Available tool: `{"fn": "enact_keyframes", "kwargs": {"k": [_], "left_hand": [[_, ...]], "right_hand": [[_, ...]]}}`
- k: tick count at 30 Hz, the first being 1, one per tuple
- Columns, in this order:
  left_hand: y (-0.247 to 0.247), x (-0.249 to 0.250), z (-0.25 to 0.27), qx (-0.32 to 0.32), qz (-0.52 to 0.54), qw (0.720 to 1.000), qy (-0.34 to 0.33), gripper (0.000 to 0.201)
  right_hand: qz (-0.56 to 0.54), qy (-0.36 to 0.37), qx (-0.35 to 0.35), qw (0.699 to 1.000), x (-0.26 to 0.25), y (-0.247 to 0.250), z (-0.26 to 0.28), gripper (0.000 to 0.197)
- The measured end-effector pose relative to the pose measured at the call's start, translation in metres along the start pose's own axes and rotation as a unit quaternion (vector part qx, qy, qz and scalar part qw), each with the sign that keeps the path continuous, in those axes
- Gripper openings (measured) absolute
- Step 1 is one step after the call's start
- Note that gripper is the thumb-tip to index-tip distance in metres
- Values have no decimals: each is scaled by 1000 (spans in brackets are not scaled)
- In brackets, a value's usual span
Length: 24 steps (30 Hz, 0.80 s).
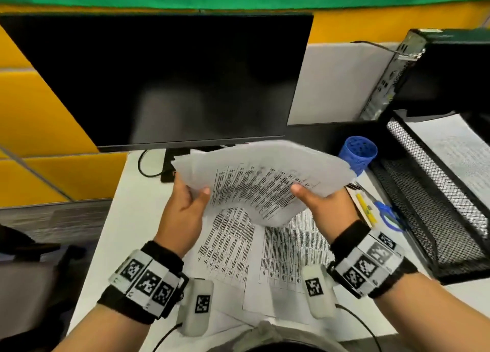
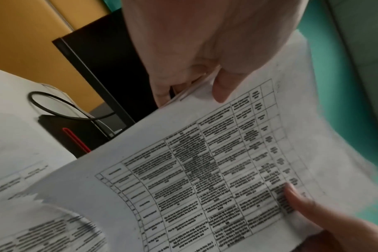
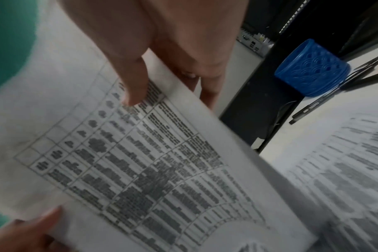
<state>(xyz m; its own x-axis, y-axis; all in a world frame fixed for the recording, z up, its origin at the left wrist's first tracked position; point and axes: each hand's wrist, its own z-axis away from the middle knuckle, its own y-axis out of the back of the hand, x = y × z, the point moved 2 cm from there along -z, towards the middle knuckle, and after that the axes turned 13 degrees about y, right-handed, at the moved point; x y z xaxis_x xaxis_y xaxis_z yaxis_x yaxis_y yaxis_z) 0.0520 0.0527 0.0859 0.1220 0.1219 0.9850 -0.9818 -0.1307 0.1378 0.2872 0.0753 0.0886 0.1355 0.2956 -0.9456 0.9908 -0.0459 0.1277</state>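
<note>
A stack of printed sheets (image 1: 262,181) with a dense table on top is held above the white desk (image 1: 127,219). My left hand (image 1: 185,205) pinches its left edge, thumb on top and fingers beneath. My right hand (image 1: 320,205) pinches the right edge the same way. In the left wrist view the left hand (image 2: 205,71) grips the paper stack (image 2: 205,170), and the right thumb shows at the far edge. The right wrist view has the right hand (image 3: 158,68) holding the blurred stack (image 3: 140,162). More printed sheets (image 1: 265,256) lie flat on the desk below.
A dark monitor (image 1: 159,81) stands behind the papers, its base and cable (image 1: 148,166) on the desk. A blue perforated cup (image 1: 358,155) lies on its side at right, next to scissors (image 1: 387,213) and a black mesh tray (image 1: 434,192) holding paper. A computer case (image 1: 437,70) stands behind.
</note>
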Motion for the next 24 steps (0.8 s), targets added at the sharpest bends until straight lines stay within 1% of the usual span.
{"fn": "enact_keyframes", "kwargs": {"k": [2,4,6,7,8,10,12,14,16,17,19,21,22,24], "left_hand": [[-6,8,2,14,3,1000,-12,48],[-11,19,5,28,22,999,-31,46],[-16,26,7,27,20,999,-34,47],[-17,26,7,20,9,999,-28,49],[-19,25,7,12,-1,1000,-18,51],[-20,16,9,-3,-10,1000,15,51],[-19,9,11,-10,-6,999,41,48],[-19,8,12,-5,11,998,56,52],[-20,11,11,5,25,998,53,58],[-22,13,10,11,31,998,48,59],[-25,16,11,18,44,998,29,53],[-28,15,11,18,47,999,16,53],[-30,11,11,14,43,999,17,54],[-32,2,12,4,21,999,41,50]], "right_hand": [[-13,7,5,1000,-10,-5,-4,27],[-13,31,15,999,-24,-8,-6,27],[-29,57,33,997,-35,-8,-6,30],[-42,58,42,997,-36,-6,-5,32],[-53,51,45,996,-34,-5,-4,36],[-59,6,35,998,-24,-2,2,43],[-51,-38,8,998,-14,0,7,41],[-42,-61,-14,997,-9,0,11,40],[-54,-57,-17,997,-10,0,12,37],[-59,-48,-13,997,-11,0,12,36],[-61,-31,0,998,-14,1,12,35],[-54,-15,6,998,-13,4,15,38],[-49,-13,5,999,-11,5,16,40],[-48,-28,7,998,-4,8,19,41]]}}
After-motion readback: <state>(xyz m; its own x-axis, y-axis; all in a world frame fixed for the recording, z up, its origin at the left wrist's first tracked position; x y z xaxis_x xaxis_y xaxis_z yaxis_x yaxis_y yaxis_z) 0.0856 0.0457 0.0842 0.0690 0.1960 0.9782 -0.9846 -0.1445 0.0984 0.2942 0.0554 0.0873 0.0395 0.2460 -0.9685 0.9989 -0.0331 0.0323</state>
